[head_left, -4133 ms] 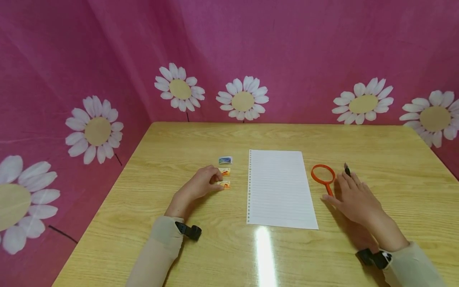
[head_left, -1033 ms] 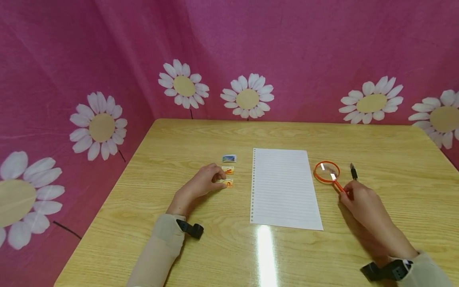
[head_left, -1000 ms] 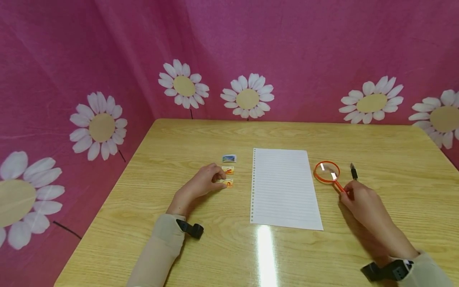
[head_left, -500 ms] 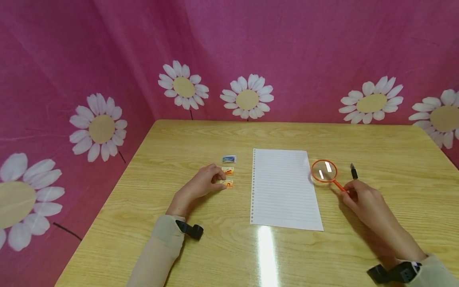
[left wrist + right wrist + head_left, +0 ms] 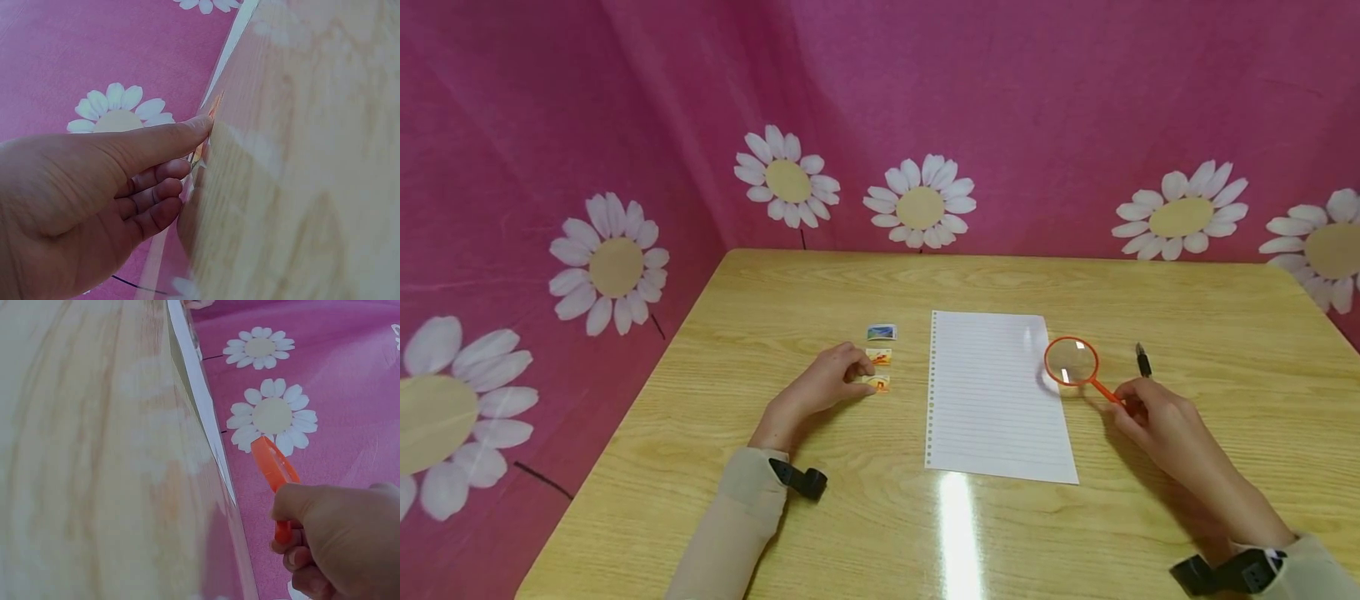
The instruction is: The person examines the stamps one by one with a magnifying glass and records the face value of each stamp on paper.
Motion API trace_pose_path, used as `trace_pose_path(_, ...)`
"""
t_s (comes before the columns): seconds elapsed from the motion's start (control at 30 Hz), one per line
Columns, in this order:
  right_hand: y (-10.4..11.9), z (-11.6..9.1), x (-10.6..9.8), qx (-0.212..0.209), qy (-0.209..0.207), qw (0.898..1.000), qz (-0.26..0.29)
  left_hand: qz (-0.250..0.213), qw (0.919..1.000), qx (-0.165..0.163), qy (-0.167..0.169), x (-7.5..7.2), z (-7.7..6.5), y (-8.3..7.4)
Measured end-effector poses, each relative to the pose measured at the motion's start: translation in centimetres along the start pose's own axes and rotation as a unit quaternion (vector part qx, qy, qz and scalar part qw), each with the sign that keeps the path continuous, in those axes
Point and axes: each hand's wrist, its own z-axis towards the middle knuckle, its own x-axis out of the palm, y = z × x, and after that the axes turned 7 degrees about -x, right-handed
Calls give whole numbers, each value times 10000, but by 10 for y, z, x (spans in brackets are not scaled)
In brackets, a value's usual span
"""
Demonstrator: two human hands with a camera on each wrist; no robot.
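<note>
My right hand [image 5: 1161, 417] grips the end of a red-orange magnifying glass [image 5: 1097, 383] by its handle. The lens overlaps the right edge of a lined sheet of paper [image 5: 992, 400], and in the right wrist view the orange frame [image 5: 270, 465] is raised off the table. On the left, my left hand [image 5: 823, 383] rests on the table with thumb and fingertips at two small yellow-orange stamps, the upper stamp [image 5: 879, 357] and the lower stamp [image 5: 882, 384], partly covering both. A blue stamp [image 5: 882, 332] lies just beyond them.
A black pen [image 5: 1142, 360] lies beyond my right hand. The sheet has a punched left margin and lies flat on the wooden table [image 5: 820, 542]. Pink cloth [image 5: 1022, 100] with white daisies hangs behind and at the left of the table.
My right hand, earlier lying spread beside the magnifying glass, has taken its handle. The lens has lifted and moved left over the paper's edge. My left hand has stayed by the stamps.
</note>
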Motion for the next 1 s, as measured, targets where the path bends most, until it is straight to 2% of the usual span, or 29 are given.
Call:
trace_pose_path(0.6, 4, 1, 4, -301, -97, 9992, 258, 14, 10000, 62, 36, 1, 2, 3)
trace_pose_path(1.0, 15, 7, 11, -423, 25, 9976, 543, -95, 9999, -84, 39, 0, 0, 0)
